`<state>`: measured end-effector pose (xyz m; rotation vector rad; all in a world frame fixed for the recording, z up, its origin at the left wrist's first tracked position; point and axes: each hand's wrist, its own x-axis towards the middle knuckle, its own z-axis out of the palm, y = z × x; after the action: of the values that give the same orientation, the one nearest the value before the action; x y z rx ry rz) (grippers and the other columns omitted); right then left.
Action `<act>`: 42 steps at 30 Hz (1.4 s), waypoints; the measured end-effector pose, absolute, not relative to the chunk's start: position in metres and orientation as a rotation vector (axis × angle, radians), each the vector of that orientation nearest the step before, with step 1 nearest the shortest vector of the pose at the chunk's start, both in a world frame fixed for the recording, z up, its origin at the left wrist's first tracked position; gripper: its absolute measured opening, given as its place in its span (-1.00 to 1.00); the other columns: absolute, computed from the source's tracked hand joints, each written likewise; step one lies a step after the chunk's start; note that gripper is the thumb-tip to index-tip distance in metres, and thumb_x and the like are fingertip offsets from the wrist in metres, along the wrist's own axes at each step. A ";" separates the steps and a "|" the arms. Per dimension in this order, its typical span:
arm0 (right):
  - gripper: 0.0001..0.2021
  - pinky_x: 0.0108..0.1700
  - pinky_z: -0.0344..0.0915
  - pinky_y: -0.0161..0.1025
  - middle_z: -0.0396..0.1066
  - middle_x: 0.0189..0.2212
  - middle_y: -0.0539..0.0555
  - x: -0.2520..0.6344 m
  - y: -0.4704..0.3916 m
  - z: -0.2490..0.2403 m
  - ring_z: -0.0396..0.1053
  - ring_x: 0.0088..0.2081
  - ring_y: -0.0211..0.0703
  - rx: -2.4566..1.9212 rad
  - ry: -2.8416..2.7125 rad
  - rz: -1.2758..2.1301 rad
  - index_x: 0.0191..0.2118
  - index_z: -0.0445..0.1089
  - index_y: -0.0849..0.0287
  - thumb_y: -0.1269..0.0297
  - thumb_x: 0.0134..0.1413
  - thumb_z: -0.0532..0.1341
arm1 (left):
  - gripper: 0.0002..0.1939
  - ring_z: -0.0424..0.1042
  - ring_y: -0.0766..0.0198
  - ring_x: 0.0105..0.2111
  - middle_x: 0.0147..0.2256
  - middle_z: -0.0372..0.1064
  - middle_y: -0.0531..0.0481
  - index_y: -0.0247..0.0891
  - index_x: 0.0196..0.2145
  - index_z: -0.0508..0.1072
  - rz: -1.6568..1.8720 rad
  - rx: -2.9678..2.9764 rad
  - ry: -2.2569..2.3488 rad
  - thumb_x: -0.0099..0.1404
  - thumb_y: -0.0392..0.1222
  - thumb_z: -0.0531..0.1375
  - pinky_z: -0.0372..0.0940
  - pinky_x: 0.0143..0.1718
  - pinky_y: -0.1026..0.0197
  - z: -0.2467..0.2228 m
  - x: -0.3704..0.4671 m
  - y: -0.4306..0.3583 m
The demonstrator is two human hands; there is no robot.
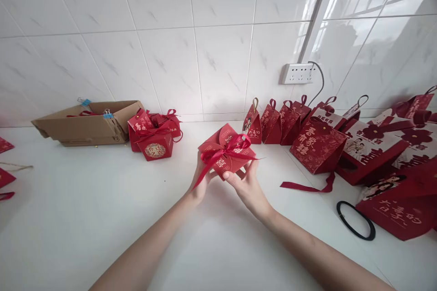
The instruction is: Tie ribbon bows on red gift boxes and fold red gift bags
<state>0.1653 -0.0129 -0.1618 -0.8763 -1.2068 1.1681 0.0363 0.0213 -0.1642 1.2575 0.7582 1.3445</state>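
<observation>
Head view: both hands hold the gift box [218,142] above the tabletop [102,218], the landmark for all else. The left hand [201,179] has its grip closed on the near left side of the gift box; the right hand [248,186] grips the near right side, its thumb on the edge. A red bow [227,152] crosses the top of the gift box, one tail hanging past the left hand. Left of the gift box stand clustered red boxes [159,147], and beyond them a carton [92,129] with blue clips [108,114]. Right of the gift box are looped boxes [272,125], larger printed boxes [316,145], a loose ribbon [305,187] and, farther right and nearer the person, a black ring [356,221].
</observation>
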 end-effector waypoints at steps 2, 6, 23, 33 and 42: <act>0.02 0.11 0.27 0.08 -0.08 0.22 0.29 0.167 -0.011 -0.166 0.11 0.21 0.06 -0.856 -1.296 1.157 0.22 -0.37 -0.04 -0.07 -0.18 0.36 | -0.36 0.37 -0.08 0.00 -0.02 0.38 -0.18 -0.21 -0.02 0.34 1.305 1.204 0.724 0.14 0.33 0.09 0.35 -0.07 -0.12 -0.162 0.036 0.022; -0.17 0.25 0.04 0.10 -0.11 0.27 0.20 0.186 0.001 -0.171 -0.10 0.31 0.05 -0.803 -1.555 1.078 0.15 -0.10 -0.04 -0.19 -0.17 0.30 | -0.31 0.36 -0.13 0.01 -0.06 0.42 -0.17 -0.22 0.03 0.32 1.332 1.109 0.731 0.14 0.34 0.07 0.31 -0.01 -0.19 -0.153 0.023 0.026; -0.41 0.04 0.32 0.01 0.08 0.20 0.17 0.197 0.011 -0.162 0.25 0.12 -0.02 -1.124 -1.356 1.169 0.13 -0.03 -0.02 0.05 0.02 0.22 | -0.09 0.15 -0.07 0.21 0.14 0.24 -0.09 -0.01 0.25 0.07 1.099 1.181 0.753 0.05 0.51 -0.01 0.11 0.18 -0.16 -0.172 0.014 0.040; -0.54 0.07 0.31 0.00 0.13 0.20 0.15 0.200 0.014 -0.161 0.25 0.13 -0.04 -1.136 -1.470 1.127 0.08 0.08 0.04 0.04 0.11 0.15 | -0.20 0.37 0.08 0.01 -0.07 0.36 -0.08 -0.14 0.20 -0.01 1.126 1.353 0.895 0.09 -0.11 0.30 0.23 0.08 -0.03 -0.157 0.021 0.025; -0.56 0.08 0.29 -0.01 0.17 0.18 0.15 0.200 0.015 -0.163 0.28 0.11 -0.05 -1.116 -1.494 1.102 0.05 0.10 0.04 0.09 0.08 0.18 | -0.27 0.25 0.04 0.14 0.14 0.19 -0.13 -0.10 0.21 -0.01 1.145 1.244 0.796 0.18 0.06 0.20 0.17 0.13 -0.03 -0.160 0.019 0.030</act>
<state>0.1998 0.0151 -0.1628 -1.1160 -1.4937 1.1016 0.0190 0.0298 -0.1603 1.2441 0.7962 1.1446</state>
